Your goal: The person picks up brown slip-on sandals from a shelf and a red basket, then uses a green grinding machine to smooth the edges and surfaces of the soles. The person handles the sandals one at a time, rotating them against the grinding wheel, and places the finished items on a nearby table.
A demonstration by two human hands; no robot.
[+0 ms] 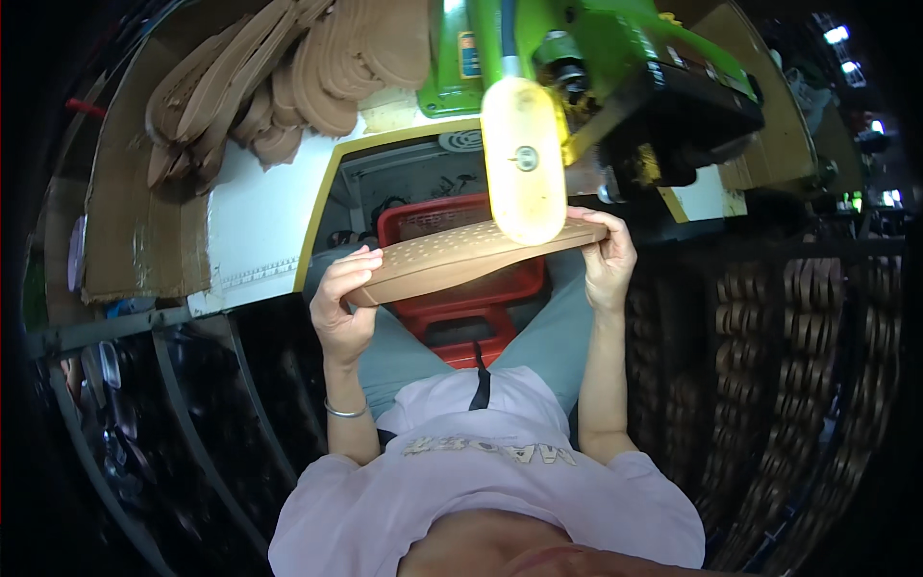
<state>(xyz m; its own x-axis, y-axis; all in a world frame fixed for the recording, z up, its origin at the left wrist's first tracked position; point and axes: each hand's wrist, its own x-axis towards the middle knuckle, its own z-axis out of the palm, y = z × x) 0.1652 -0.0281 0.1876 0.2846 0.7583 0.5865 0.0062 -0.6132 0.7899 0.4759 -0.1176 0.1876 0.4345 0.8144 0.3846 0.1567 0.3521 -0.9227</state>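
A tan shoe sole (pixel 437 265) with a dotted face stretches between my two hands, above my lap. My left hand (pixel 344 296) pinches its left end, thumb below and fingers on top. At the opposite end, my right hand (pixel 606 256) grips the sole with the thumb underneath. A glowing yellow lamp (pixel 525 159) hangs over the sole and hides part of its right half. Just beyond the right hand stands a green machine (pixel 630 67) with a dark lower housing.
Brown soles are piled at the far left beside a cardboard box (pixel 144 212) on the white table (pixel 260 231). A red plastic basket (pixel 461 317) sits between my knees. Racks with rows of soles (pixel 808 337) stand at right; a metal rack (pixel 173 385) stands at left.
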